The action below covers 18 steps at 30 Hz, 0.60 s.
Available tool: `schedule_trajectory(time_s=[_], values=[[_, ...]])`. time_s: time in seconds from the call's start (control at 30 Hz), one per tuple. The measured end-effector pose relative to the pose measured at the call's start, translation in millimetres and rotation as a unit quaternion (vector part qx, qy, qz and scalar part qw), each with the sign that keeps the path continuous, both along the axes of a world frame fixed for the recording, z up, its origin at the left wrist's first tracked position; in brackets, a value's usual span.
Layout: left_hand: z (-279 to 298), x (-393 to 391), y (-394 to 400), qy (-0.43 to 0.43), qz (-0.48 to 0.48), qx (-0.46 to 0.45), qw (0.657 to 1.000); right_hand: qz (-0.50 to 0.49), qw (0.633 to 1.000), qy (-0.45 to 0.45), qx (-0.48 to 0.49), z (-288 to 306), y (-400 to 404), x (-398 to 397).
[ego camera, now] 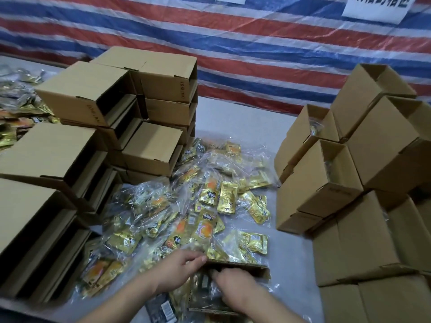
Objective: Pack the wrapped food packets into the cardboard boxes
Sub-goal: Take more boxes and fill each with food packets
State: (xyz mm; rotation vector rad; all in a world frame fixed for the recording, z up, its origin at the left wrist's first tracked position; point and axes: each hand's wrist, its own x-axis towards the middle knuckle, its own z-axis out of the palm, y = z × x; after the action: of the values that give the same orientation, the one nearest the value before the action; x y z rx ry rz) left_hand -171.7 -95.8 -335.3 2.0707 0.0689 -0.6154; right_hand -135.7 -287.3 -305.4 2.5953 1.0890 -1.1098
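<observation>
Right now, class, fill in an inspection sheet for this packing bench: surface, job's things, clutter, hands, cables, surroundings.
Surface: grey table, largely covered.
Job's things: loose heap of clear-wrapped gold packets mid-table; open box at the near edge with packets inside; boxes stacked on their sides to the left; stacked boxes with tops open to the right.
Clutter: more packets far left behind the stacks.
Hands: left hand on the open box's far rim; right hand reaching inside, fingers hidden.
Cables: nothing seen.
Surroundings: red, white and blue striped tarp; white paper sign on it.
</observation>
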Motion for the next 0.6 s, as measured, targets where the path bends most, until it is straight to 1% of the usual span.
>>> schedule_trajectory(time_s=[0.07, 0.13, 0.17, 0.2, 0.23, 0.3, 0.33, 0.37, 0.43, 0.47, 0.5, 0.6], values=[[-1, 0, -4, -0.004, 0.008, 0.015, 1.0, -0.094, 0.993, 0.065, 0.015, -12, -2, -1], [0, 1, -5, -0.005, 0.018, 0.017, 1.0, -0.188, 0.965, 0.161, 0.091, -6, -7, 0], [0, 0, -5, -0.006, 0.017, 0.014, 1.0, -0.208, 0.949, 0.197, 0.131, 2, -11, 0], [1, 0, -4, -0.006, 0.015, 0.01, 1.0, -0.212, 0.942, 0.208, 0.158, 10, -15, 1], [1, -1, -3, -0.004, 0.014, 0.007, 1.0, -0.201, 0.946, 0.191, 0.169, 18, -20, 2], [-1, -4, -2, 0.002, 0.019, 0.003, 1.0, -0.151, 0.972, 0.099, 0.149, 28, -30, 1], [-2, -5, -3, 0.001, 0.023, 0.003, 1.0, -0.127, 0.983, 0.063, 0.118, 30, -31, 1], [-3, -5, -3, -0.001, 0.026, 0.004, 1.0, -0.105, 0.99, 0.05, 0.074, 29, -31, 1], [-4, -5, -3, -0.003, 0.024, 0.009, 1.0, -0.079, 0.993, 0.086, -0.023, 20, -24, -1], [-4, -4, -4, -0.003, 0.02, 0.013, 1.0, -0.082, 0.989, 0.112, -0.049, 14, -20, -2], [-4, -4, -4, -0.001, 0.017, 0.017, 1.0, -0.093, 0.985, 0.132, -0.056, 9, -16, -2], [-3, -2, -5, 0.005, 0.019, 0.022, 1.0, -0.125, 0.979, 0.157, -0.025, -3, -14, -1]])
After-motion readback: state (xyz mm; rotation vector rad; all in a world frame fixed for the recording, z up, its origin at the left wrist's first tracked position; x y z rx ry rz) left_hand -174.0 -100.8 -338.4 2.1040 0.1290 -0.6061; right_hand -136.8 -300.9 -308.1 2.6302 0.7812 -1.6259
